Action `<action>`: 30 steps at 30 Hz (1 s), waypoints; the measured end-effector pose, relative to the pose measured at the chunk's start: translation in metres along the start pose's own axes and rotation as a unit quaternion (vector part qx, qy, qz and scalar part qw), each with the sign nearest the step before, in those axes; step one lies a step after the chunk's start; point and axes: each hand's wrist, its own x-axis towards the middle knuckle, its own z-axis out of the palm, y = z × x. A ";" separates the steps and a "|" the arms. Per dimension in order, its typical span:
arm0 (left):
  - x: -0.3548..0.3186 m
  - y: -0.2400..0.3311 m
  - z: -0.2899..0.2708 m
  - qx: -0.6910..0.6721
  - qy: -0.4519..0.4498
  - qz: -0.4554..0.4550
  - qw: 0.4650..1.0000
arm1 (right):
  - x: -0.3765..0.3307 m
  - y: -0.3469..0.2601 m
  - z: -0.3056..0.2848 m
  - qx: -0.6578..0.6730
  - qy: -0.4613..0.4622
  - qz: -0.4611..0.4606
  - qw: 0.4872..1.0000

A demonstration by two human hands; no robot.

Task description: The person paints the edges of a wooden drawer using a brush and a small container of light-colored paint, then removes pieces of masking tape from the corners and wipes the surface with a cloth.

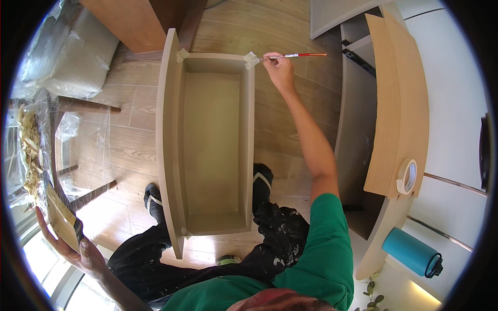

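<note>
My right hand [280, 70] is closed around a slim paintbrush [306, 55] with a red and white handle. Its handle points right; its other end is by the masking tape [251, 60] on the drawer's far right corner, too small to make out. The beige drawer [249, 155] stands between my legs, its taller front panel [167, 140] on the left. More tape pieces stick to the far left corner [182, 55] and near left corner [186, 233]. Far to the left, my left hand [85, 257] grips a flat tan piece with a dark edge [63, 215]; its kind is unclear.
On the right, a cabinet [358, 135] with a dark slide rail [359, 61] carries a curved wooden board [397, 103], a tape roll [408, 176] and a teal bottle [411, 251]. Plastic-wrapped furniture [78, 57] and a chair leg [88, 105] stand left.
</note>
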 end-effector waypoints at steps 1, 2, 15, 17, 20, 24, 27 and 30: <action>0.001 0.000 0.000 0.001 0.000 0.001 1.000 | 0.002 0.002 0.001 0.008 0.009 -0.003 1.000; 0.001 -0.001 -0.001 0.002 -0.002 0.001 1.000 | 0.003 0.003 0.002 0.016 0.018 -0.007 1.000; 0.001 0.004 0.005 0.010 0.016 0.021 1.000 | 0.005 0.003 0.003 -0.002 0.009 0.028 1.000; 0.001 0.001 0.002 0.006 0.002 0.009 1.000 | 0.007 0.007 0.003 0.008 0.048 0.024 0.999; 0.001 0.000 0.002 0.001 0.006 0.008 1.000 | 0.005 0.004 0.000 -0.008 -0.015 0.039 0.999; 0.002 0.000 0.003 -0.002 0.007 0.019 1.000 | 0.006 0.014 0.002 0.008 0.047 0.023 0.999; 0.001 -0.001 0.000 0.009 0.005 0.023 1.000 | 0.005 0.007 0.002 -0.007 0.038 0.012 0.999; 0.000 0.000 0.001 0.007 0.009 0.017 1.000 | 0.003 0.004 0.001 -0.014 0.017 0.022 1.000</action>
